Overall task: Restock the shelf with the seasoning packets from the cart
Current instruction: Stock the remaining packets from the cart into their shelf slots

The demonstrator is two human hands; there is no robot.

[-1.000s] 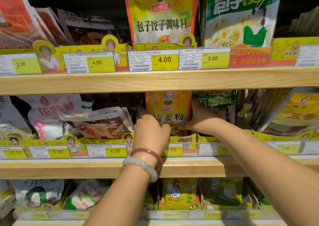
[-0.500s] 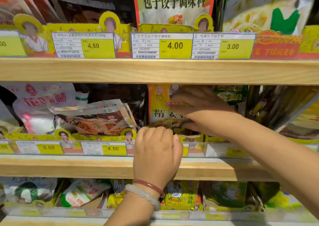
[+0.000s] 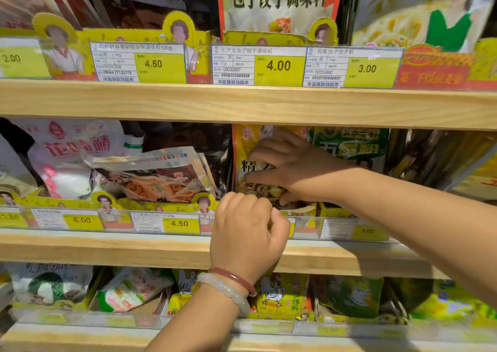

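A yellow seasoning packet (image 3: pixel 248 158) with black characters stands upright in a yellow cardboard tray (image 3: pixel 332 212) on the middle shelf (image 3: pixel 107 246). My right hand (image 3: pixel 293 168) lies across the packet's front, fingers curled over its face and thumb under its lower edge, gripping it. My left hand (image 3: pixel 244 233), with two bracelets at the wrist, is lower down with its fingers curled over the tray's front edge by the clear price rail (image 3: pixel 338 228). The packet's lower half is hidden behind both hands. No cart is in view.
A green packet (image 3: pixel 352 147) stands right of the yellow one. A silver pouch (image 3: pixel 156 177) lies tilted to the left, next to white-pink bags (image 3: pixel 67 147). The upper shelf board (image 3: pixel 161 101) hangs just above the packets. Chicken-print packets (image 3: pixel 282 295) fill the lower shelf.
My right hand slid from the packet's right side onto its front. My left hand dropped from the packet to the tray's front edge. The view moved closer.
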